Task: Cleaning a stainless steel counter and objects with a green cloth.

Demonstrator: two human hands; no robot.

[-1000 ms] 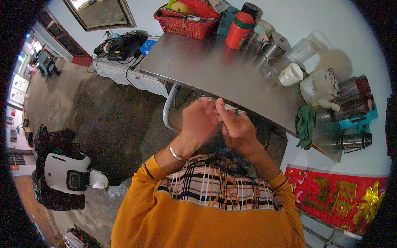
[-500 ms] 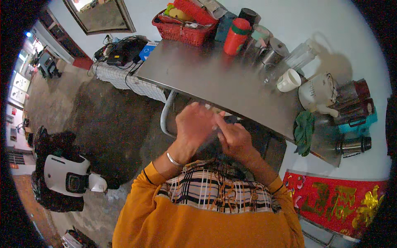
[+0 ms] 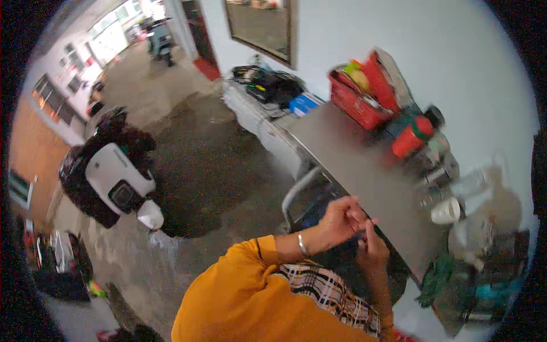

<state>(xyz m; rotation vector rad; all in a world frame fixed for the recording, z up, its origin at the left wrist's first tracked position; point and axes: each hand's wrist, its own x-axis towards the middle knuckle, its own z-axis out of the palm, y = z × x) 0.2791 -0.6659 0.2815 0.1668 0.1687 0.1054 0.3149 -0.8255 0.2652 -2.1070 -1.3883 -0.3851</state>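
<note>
Left hand: raised in front of the body, palm side turned toward the right hand, fingers bent; its forearm enters from the lower left and runs almost level to the wrist.
Right hand: upright, index finger extended toward the left fingertips, the other fingers folded; its forearm rises steeply from the lower edge.
Grip: fingers of both hands drawn close, gaps narrow; whether anything small lies between them cannot be told.
Hands: two, their fingertips meeting or nearly so; blur hides the exact contact.
Bracelet: one, silvery, around the left wrist.
Garment: one, orange, with a plaid panel across its front.
Metal table: one, nearest to the hands; its front edge passes just beyond the fingertips and slopes down to the right.
Table leg: one clearly seen, pale and curved, left of the hands.
Basket: one, red, filled, at the far end of the tabletop.
Bottle: one red, tilted in view, beside the basket.
Cup: one white, toward the wall side.
Cloth: one green, at the near right edge.
Box: one blue, left of the basket.
Scooters: two, one white-fronted at left, one farther back.
</note>
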